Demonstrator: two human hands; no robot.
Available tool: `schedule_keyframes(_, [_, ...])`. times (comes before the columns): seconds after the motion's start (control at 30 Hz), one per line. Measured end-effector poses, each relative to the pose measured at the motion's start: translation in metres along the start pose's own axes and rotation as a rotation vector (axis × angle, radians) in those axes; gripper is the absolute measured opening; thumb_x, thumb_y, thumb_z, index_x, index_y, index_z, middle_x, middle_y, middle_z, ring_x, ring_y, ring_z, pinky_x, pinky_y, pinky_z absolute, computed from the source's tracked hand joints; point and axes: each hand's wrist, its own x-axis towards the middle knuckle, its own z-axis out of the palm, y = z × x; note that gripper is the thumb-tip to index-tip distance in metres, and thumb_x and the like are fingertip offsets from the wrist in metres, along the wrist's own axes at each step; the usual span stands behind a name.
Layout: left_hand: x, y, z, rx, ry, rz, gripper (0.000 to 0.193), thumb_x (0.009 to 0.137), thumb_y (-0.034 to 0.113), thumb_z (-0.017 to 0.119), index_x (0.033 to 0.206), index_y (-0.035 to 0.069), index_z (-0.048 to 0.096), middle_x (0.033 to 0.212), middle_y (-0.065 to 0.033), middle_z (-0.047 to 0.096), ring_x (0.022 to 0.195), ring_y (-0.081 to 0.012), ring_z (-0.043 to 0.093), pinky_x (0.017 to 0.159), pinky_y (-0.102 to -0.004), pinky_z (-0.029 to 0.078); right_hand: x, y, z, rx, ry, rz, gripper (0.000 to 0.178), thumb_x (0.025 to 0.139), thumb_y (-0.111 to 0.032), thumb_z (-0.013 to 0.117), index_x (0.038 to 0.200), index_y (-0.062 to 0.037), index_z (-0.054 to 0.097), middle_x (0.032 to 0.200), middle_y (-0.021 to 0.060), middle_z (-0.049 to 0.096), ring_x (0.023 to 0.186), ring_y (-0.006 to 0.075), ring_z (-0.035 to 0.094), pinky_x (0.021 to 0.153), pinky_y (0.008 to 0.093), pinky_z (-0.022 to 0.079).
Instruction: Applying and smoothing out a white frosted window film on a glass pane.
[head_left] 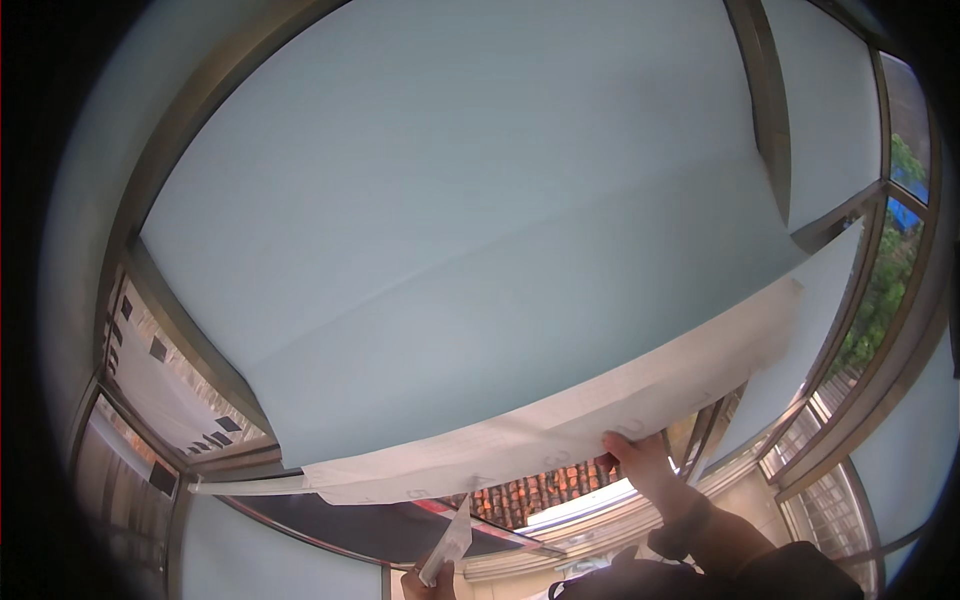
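Here I am, face to face with a big pale blue sheet (pixel 480 270), and my hands are apart, each busy with its own thing. My right hand (pixel 645 468) is up on the white strip (pixel 560 435), pinching its lower edge a little right of the middle, thumb on the near side. And the strip, look, runs along the sheet's lower edge, from near the lower left corner up toward the lower right corner. Faint marks show along it, too blurred to tell, and it's a bit wavy towards its right end.

Down at the bottom, my left hand (pixel 428 582), partly cut off, grips a white card (pixel 452 543), which stands tilted out of my fingers, its top close below the strip's lower edge. Whether the two touch, I can't tell.

A faint line slants across the sheet, rising left to right. Metal frame (pixel 150 190) borders its left edge, with more down the right. Below the strip, there they are: orange roof tiles (pixel 560 492)! Beyond the sheet's left edge, a white panel (pixel 165 385) with dark squares; far out past the right edge, green leaves (pixel 870 330). On my right wrist sits a dark band (pixel 685 520).
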Motion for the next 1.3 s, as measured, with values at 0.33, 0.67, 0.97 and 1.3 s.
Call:
schedule_keyframes(0.33, [0.003, -0.031, -0.006, 0.024, -0.069, -0.104, 0.051, 0.089, 0.008, 0.071, 0.132, -0.007, 0.049, 0.119, -0.0176, 0.062, 0.106, -0.0224, 0.058, 0.089, -0.0329, 0.049, -0.002, 0.012, -0.005, -0.013, 0.107, 0.035, 0.014, 0.087, -0.004, 0.064, 0.099, 0.0012, 0.062, 0.079, 0.0064, 0.065, 0.062, 0.0135, 0.063, 0.054, 0.0269, 0.051])
schedule_keyframes(0.67, [-0.002, -0.003, -0.006, 0.032, -0.008, -0.116, 0.049, 0.089, 0.010, 0.071, 0.131, -0.006, 0.050, 0.114, -0.0170, 0.065, 0.102, -0.0204, 0.060, 0.087, -0.0331, 0.050, -0.012, 0.022, -0.010, 0.025, 0.086, 0.036, 0.011, 0.087, -0.002, 0.063, 0.097, 0.0007, 0.060, 0.076, 0.0059, 0.062, 0.061, 0.0141, 0.061, 0.053, 0.0272, 0.049])
schedule_keyframes(0.97, [-0.002, -0.019, -0.005, -0.018, -0.062, 0.023, 0.049, 0.090, 0.014, 0.073, 0.130, -0.004, 0.051, 0.112, -0.0156, 0.065, 0.099, -0.0214, 0.062, 0.084, -0.0352, 0.053, -0.024, 0.017, -0.014, 0.039, 0.063, 0.094, 0.009, 0.091, -0.003, 0.063, 0.098, 0.0002, 0.058, 0.078, 0.0066, 0.061, 0.063, 0.0144, 0.060, 0.053, 0.0271, 0.049])
schedule_keyframes(1.3, [0.000, 0.004, -0.022, -0.049, -0.082, 0.097, 0.013, 0.091, 0.009, 0.068, 0.097, -0.002, 0.069, 0.080, -0.0055, 0.069, 0.073, -0.0167, 0.061, 0.062, -0.0286, 0.047, -0.029, 0.027, -0.029, -0.150, -0.027, 0.093, 0.006, 0.090, -0.001, 0.062, 0.094, 0.0019, 0.060, 0.074, 0.0076, 0.062, 0.063, 0.0146, 0.061, 0.054, 0.0274, 0.050])
